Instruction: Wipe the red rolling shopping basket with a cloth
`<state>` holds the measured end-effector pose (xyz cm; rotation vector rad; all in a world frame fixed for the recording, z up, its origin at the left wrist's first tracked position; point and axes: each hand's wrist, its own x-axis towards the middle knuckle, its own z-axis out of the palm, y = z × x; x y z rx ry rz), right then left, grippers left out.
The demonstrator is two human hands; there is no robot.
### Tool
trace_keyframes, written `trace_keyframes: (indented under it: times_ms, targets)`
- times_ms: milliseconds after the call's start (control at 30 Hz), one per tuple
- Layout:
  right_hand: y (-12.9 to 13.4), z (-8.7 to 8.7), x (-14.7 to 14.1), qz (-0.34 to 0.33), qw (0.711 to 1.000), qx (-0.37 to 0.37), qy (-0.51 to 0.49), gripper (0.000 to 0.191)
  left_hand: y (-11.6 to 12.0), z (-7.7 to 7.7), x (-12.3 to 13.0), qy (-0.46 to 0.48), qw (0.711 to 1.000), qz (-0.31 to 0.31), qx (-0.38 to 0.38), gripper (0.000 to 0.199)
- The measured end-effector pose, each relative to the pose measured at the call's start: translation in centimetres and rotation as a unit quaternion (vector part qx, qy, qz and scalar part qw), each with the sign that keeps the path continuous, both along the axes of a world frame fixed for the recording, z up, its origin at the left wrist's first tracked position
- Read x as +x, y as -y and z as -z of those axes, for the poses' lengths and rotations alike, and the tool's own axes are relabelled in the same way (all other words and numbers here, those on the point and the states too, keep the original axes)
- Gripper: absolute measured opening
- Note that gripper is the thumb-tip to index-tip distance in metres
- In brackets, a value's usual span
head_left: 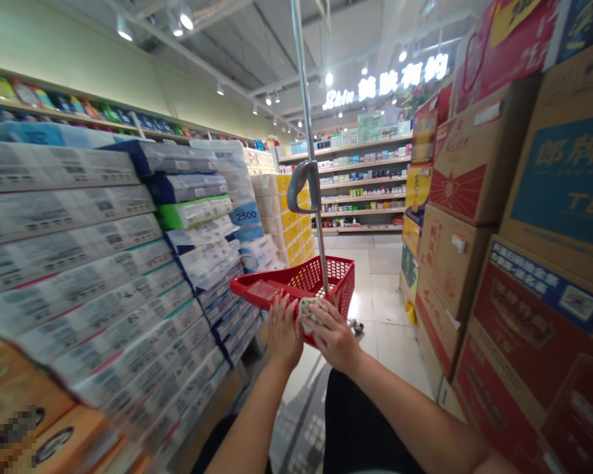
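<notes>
A red plastic shopping basket [343,280] with perforated walls stands low in front of me. My left hand [282,332] grips its near rim, the fingers laid over the red edge. Beside it, my right hand [333,332] presses a crumpled, pale patterned cloth [312,312] against the same rim. The two hands are close together. Rising from the basket is a long metal pole [304,99] with a grey loop handle [299,187] on it; the pole's lower end is partly hidden by the basket wall.
Stacked tissue packs [99,263] line the left side, with yellow-and-white packs [289,210] farther on. Tall piles of cardboard boxes [464,257] stand close on the right. A tiled aisle [375,289] runs between them towards stocked shelves [366,178]. A small wheel [356,326] shows beside the basket.
</notes>
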<state>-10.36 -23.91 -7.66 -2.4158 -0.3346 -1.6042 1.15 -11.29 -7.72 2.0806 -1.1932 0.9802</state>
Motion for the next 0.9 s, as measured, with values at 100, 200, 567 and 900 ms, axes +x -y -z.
trace_keyframes:
  times_ms: [100,200,567,900]
  targets:
    - [-0.3,-0.1,0.1,0.017,0.999,0.043,0.019,0.046,0.0,0.2,0.0,-0.007,1.000,0.005,-0.010,0.036]
    - [-0.3,-0.1,0.4,-0.019,0.999,0.034,-0.012,0.045,-0.1,0.2,0.0,-0.011,1.000,0.012,-0.008,0.038]
    - [0.0,0.3,0.4,-0.003,0.993,0.119,-0.006,0.044,-0.1,0.1,0.0,-0.010,1.000,0.008,-0.013,0.035]
    - [0.4,0.9,0.2,-0.001,0.996,0.093,0.019,0.047,-0.2,0.2,0.1,-0.005,1.000,0.007,-0.015,0.034]
